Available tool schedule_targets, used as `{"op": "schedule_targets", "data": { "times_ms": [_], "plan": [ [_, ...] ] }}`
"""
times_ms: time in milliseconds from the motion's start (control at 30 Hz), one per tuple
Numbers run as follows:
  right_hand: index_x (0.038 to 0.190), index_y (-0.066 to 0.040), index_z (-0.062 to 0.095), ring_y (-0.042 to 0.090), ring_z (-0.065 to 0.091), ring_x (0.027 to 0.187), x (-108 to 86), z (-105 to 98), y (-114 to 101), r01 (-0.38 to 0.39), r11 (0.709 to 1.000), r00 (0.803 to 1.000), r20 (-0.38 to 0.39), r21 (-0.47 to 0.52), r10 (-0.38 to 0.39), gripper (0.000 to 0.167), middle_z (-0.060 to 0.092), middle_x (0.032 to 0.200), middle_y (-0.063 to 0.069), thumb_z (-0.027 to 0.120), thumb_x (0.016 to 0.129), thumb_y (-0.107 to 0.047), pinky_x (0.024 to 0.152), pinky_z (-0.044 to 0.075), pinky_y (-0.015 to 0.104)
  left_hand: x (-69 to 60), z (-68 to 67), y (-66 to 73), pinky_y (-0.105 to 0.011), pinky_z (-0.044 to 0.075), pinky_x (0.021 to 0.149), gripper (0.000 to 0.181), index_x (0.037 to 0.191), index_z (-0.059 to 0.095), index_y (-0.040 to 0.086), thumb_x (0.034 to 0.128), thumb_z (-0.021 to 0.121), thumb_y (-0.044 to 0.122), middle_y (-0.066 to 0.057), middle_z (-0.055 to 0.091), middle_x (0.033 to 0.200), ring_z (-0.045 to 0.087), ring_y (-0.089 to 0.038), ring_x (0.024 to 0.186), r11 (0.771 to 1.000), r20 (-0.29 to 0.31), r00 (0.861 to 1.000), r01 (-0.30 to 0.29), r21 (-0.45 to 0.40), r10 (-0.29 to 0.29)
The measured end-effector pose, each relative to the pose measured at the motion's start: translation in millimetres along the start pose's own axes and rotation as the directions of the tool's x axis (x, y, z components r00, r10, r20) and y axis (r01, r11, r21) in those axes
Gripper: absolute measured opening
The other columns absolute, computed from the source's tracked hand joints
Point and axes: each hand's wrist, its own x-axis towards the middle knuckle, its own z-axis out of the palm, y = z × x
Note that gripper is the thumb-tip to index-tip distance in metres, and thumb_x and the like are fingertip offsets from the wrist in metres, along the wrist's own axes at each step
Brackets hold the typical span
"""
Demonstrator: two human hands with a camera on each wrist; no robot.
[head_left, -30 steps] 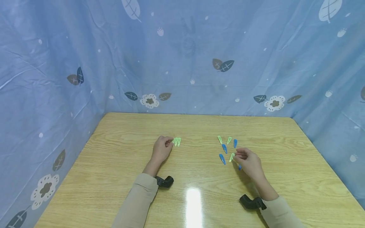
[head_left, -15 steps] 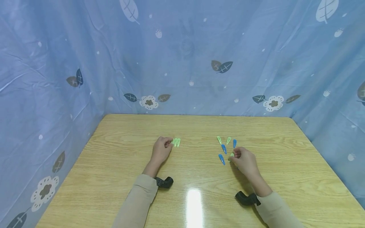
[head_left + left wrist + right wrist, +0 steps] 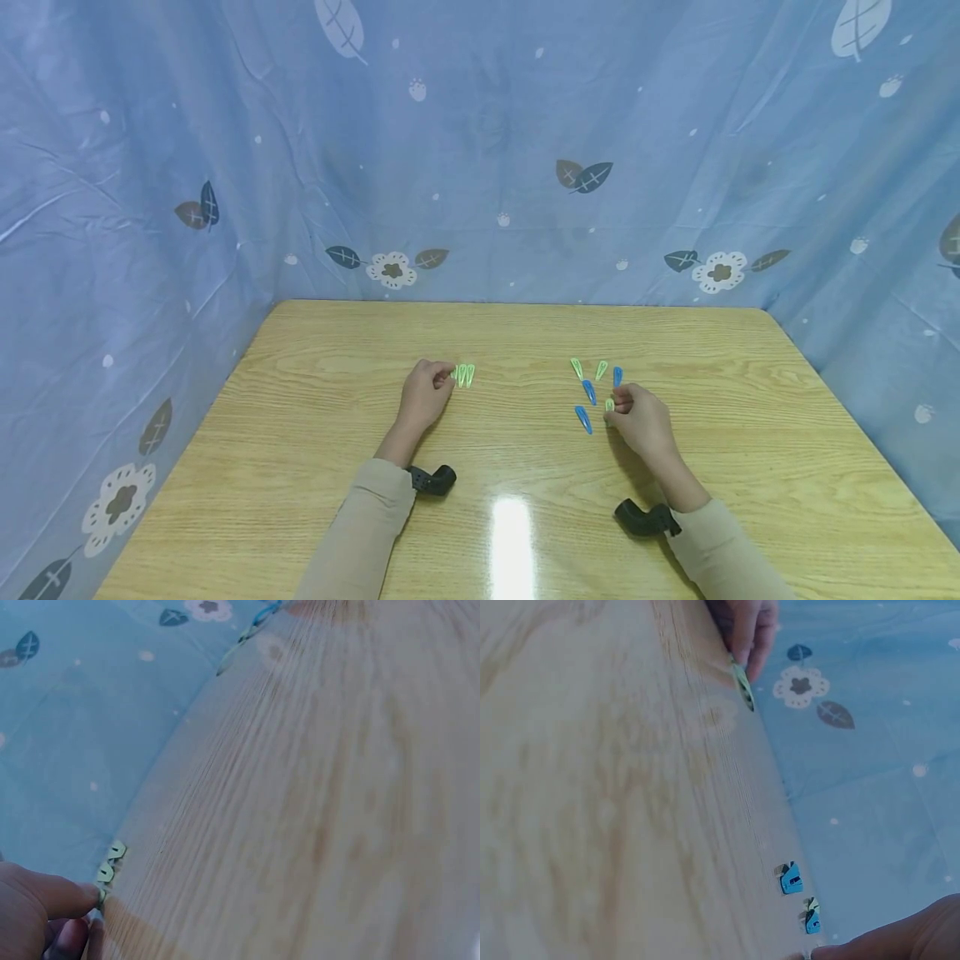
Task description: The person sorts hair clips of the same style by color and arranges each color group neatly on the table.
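In the head view, my left hand pinches the leftmost green snap hair clip of a short row, with two more green clips lying close beside it. My right hand holds another green hair clip between thumb and fingers, low over the table. Around it lie blue hair clips and two loose green ones. The left wrist view shows the left fingertips at the end of the row. Only part of the right thumb enters the right wrist view.
A wooden table carries everything, with a bright light reflection near its front. Blue patterned cloth hangs along the back and both sides. Black wrist camera mounts sit at both sleeves.
The right hand has shifted slightly left and taken hold of a green hair clip, which now stands straighter. A blue clip near that hand has become hidden. The left hand has stayed in place.
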Motion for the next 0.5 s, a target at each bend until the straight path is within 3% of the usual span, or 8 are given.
{"op": "schedule_targets", "data": {
  "times_ms": [267,500],
  "plan": [
    [0.111,0.011,0.060,0.028,0.062,0.085,2.0,-0.5,3.0,-0.007,0.996,1.000,-0.007,0.086,0.008,0.030,0.064,0.094,0.018,0.063,0.083,0.003,0.064,0.051,0.019,-0.5,0.0,0.7,-0.031,0.051,0.075,0.023,0.111,0.068,0.000,0.0888,0.065,0.004,-0.007,0.055,0.092,0.055,-0.018,0.083,1.000,0.000,1.000,0.002,0.000,-0.002],
    [0.117,0.009,0.060,0.029,0.059,0.095,2.5,-2.7,1.7,-0.031,0.978,0.999,0.016,0.208,0.028,0.031,0.063,0.103,0.019,0.060,0.088,0.000,0.070,0.049,0.015,-0.4,0.0,0.7,-0.030,0.050,0.075,0.023,0.112,0.068,0.000,0.0894,0.064,0.005,-0.007,0.055,0.093,0.055,-0.017,0.083,1.000,0.006,1.000,0.009,0.008,-0.009]
  ]
}}
